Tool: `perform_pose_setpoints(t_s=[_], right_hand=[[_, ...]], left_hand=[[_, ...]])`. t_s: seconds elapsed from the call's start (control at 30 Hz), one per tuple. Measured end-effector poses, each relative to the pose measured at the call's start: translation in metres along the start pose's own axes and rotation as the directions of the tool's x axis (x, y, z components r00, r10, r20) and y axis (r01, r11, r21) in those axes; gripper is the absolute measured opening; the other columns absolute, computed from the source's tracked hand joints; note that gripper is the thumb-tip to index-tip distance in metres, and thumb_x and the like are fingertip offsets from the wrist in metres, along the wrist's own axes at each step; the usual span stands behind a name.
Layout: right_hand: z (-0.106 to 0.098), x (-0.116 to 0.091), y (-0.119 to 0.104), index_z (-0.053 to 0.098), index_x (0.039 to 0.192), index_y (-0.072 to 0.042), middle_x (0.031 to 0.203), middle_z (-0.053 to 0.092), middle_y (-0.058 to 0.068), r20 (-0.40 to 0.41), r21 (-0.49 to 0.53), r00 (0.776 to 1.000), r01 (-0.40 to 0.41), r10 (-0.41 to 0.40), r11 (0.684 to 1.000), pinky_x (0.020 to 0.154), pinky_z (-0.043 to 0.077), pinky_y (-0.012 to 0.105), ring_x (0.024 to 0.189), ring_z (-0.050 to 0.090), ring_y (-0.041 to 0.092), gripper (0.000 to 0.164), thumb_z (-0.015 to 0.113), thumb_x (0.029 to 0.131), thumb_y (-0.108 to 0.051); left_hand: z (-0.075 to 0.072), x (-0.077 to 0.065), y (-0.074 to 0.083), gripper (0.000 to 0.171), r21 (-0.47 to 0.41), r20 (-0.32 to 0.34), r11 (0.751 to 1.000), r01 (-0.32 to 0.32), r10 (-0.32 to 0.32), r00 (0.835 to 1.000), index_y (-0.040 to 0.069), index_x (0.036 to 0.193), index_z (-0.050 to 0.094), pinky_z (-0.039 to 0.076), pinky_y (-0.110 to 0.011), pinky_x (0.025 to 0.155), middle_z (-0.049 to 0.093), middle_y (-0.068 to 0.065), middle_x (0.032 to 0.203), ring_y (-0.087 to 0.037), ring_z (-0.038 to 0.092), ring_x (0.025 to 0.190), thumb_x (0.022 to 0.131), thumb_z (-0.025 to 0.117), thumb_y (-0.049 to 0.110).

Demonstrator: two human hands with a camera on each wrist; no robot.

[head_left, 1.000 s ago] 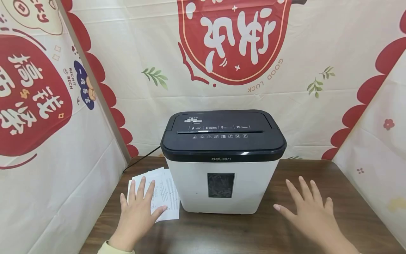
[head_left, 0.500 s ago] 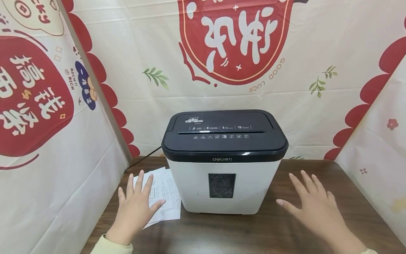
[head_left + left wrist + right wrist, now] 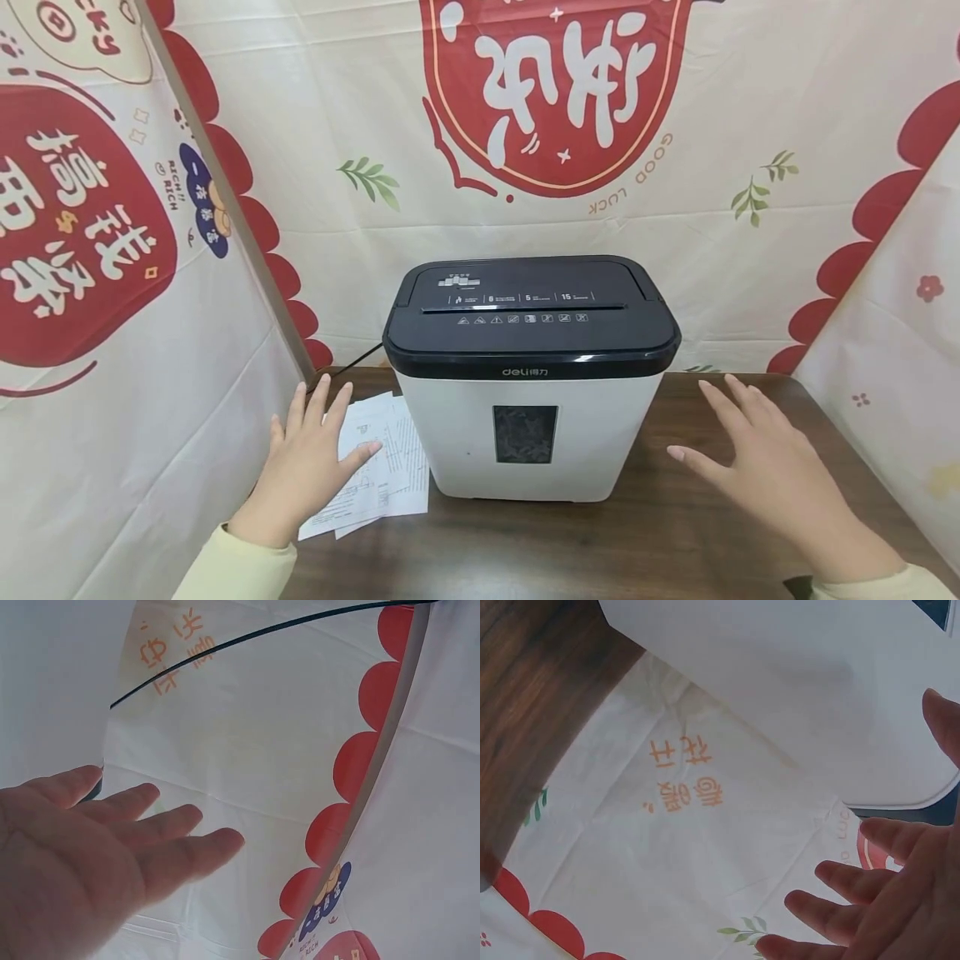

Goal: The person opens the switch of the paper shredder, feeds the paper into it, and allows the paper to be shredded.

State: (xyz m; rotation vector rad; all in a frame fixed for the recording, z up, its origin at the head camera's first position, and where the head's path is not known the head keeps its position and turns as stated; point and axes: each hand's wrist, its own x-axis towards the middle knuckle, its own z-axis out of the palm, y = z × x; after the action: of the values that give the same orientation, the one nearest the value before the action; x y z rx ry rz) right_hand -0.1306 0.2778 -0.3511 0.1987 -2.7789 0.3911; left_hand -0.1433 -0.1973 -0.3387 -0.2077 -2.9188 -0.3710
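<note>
Clearly, left grip and right grip flank the shredder, fingers forward and spread apart

Brown wood-grain table, white-and-black paper shredder standing upright on it, printed sheets overlapping just beside

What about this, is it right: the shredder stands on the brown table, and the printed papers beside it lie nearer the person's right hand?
Not quite: the head view shows the printed papers nearer the left hand. The shredder does stand on the brown table.
</note>
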Motion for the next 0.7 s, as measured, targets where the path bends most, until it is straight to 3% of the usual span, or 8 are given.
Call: perform_pose_setpoints(t_s=[0.2, 0.5, 0.7], right_hand=[[-0.017, 0.005, 0.001, 0.037, 0.145, -0.001, 0.145, 0.033, 0.032, 0.009, 0.034, 1.000, 0.006, -0.007, 0.999, 0.086, 0.029, 0.073, 0.127, 0.032, 0.054, 0.096, 0.072, 0.077, -0.058], [-0.038, 0.013, -0.001, 0.039, 0.143, -0.001, 0.137, 0.040, 0.033, -0.040, 0.056, 0.998, 0.056, -0.054, 0.997, 0.090, 0.029, 0.070, 0.122, 0.035, 0.053, 0.093, 0.077, 0.075, -0.053], [-0.043, 0.020, -0.006, 0.045, 0.137, 0.003, 0.134, 0.044, 0.030, -0.075, 0.083, 0.993, 0.103, -0.096, 0.991, 0.093, 0.030, 0.067, 0.119, 0.038, 0.050, 0.089, 0.080, 0.073, -0.048]], left_hand=[[-0.016, 0.006, 0.000, 0.081, -0.085, 0.055, 0.996, 0.004, 0.000, 0.998, 0.004, 0.149, 0.030, 0.011, -0.077, 0.100, 0.020, -0.026, 0.155, -0.051, 0.009, 0.140, 0.088, 0.066, 0.042], [-0.044, 0.018, -0.001, 0.071, -0.096, 0.064, 0.994, -0.050, 0.057, 0.996, -0.002, 0.144, 0.037, 0.025, -0.069, 0.102, 0.032, -0.031, 0.148, -0.053, 0.027, 0.135, 0.090, 0.064, 0.036], [-0.058, 0.026, 0.002, 0.067, -0.149, 0.120, 0.988, -0.030, 0.049, 0.992, -0.003, 0.143, 0.039, 0.029, -0.066, 0.103, 0.032, -0.030, 0.148, -0.051, 0.030, 0.134, 0.092, 0.061, 0.035]])
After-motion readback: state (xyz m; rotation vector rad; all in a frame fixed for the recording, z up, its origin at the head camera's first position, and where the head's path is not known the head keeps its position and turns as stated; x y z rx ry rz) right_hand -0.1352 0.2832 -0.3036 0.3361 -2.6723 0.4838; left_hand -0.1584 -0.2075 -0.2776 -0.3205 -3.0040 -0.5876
